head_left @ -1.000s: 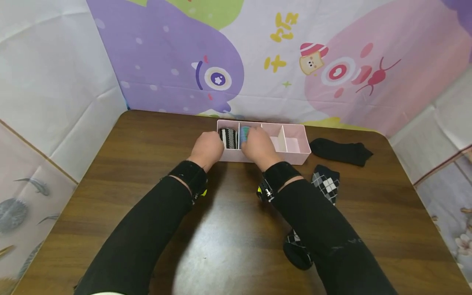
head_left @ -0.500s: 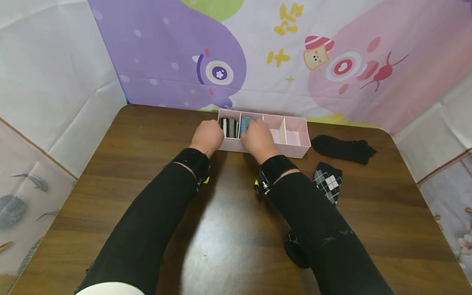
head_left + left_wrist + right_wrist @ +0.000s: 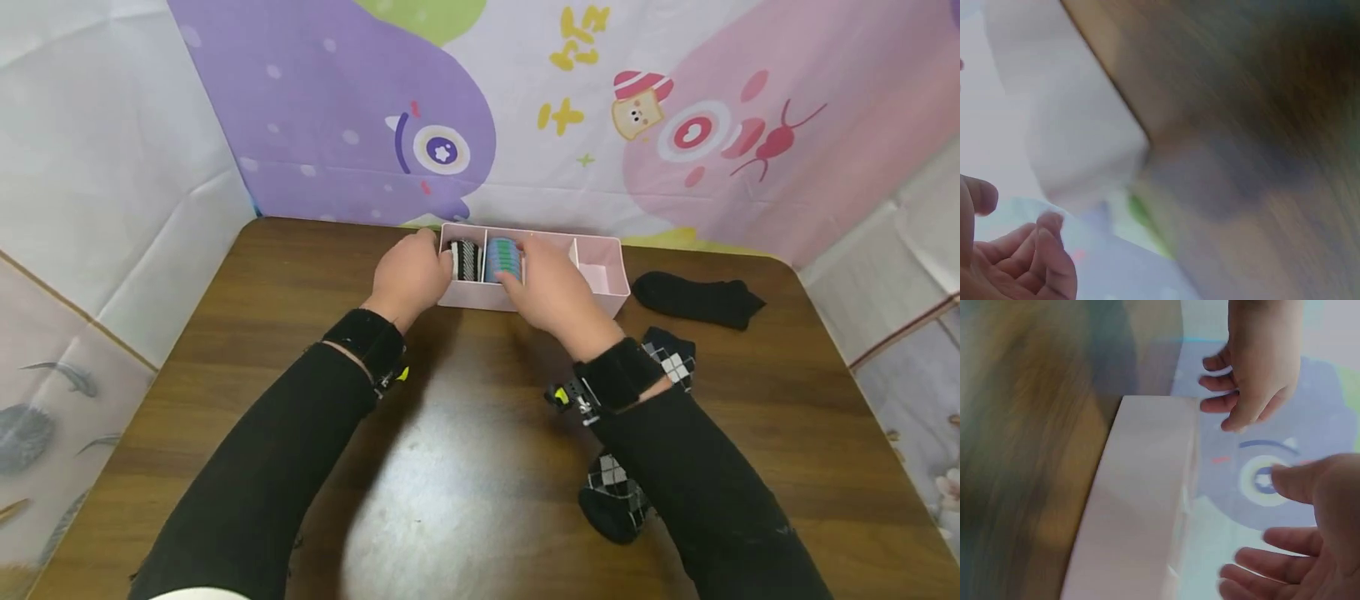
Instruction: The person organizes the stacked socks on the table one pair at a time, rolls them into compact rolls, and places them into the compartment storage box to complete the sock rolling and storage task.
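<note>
A pink divided box (image 3: 480,297) stands near the table's back edge. Its leftmost compartment holds a folded black-and-white striped sock (image 3: 467,261), and beside that lies a folded blue-and-green striped sock (image 3: 503,258) in the second one. My left hand (image 3: 411,277) is at the box's left end, its fingers loosely curved and holding nothing in the wrist views. Over the middle compartments hovers my right hand (image 3: 557,287), thumb and fingers spread apart, just right of the blue-and-green sock. In the right wrist view, both hands are above the box wall (image 3: 1135,487).
Right of the box lies a flat black sock (image 3: 697,299). A dark argyle sock (image 3: 613,500) stretches toward the front, partly hidden under my right arm. A cartoon-printed cloth (image 3: 540,167) hangs behind the wooden table (image 3: 450,500).
My right hand has let go of the blue-and-green sock and moved right, its fingers spreading and uncovering the sock. The left hand has shifted slightly left and loosened.
</note>
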Available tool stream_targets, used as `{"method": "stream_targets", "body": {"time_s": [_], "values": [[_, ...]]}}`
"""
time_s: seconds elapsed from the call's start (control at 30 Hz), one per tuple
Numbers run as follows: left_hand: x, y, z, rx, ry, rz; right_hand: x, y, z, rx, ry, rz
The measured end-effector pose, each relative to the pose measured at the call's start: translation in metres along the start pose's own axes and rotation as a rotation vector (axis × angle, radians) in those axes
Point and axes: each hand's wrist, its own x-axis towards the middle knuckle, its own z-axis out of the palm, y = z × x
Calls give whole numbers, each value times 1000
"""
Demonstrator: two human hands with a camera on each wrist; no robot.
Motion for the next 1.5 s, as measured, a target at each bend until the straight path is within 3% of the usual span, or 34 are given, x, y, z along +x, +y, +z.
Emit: {"method": "stream_targets", "body": {"time_s": [0.1, 0.23, 0.37, 0.57, 0.7, 0.8, 0.93, 1.03, 1.33, 1.5], "values": [[-14, 19, -2, -18, -3, 133, -34, 7, -19, -28, -10, -32], [-39, 51, 5, -1, -62, 366, -79, 21, -37, -65, -37, -6], [-73, 85, 21, 112, -133, 604, -112, 38, -41, -75, -83, 66], [-125, 124, 56, 333, -268, 879, -134, 83, -28, -179, -218, 205], [-147, 141, 82, 417, -369, 993, -141, 118, -16, -227, -265, 233], [-156, 149, 96, 466, -441, 1016, -145, 135, -10, -225, -293, 209], [-165, 151, 106, 522, -549, 966, -148, 142, -7, -184, -342, 165], [-169, 150, 106, 543, -586, 929, -149, 141, -6, -156, -356, 125], [-183, 145, 90, 611, -461, 981, -140, 124, 3, -133, -358, 25], [-190, 132, 83, 564, -475, 937, -135, 108, 15, -138, -356, -17]]}}
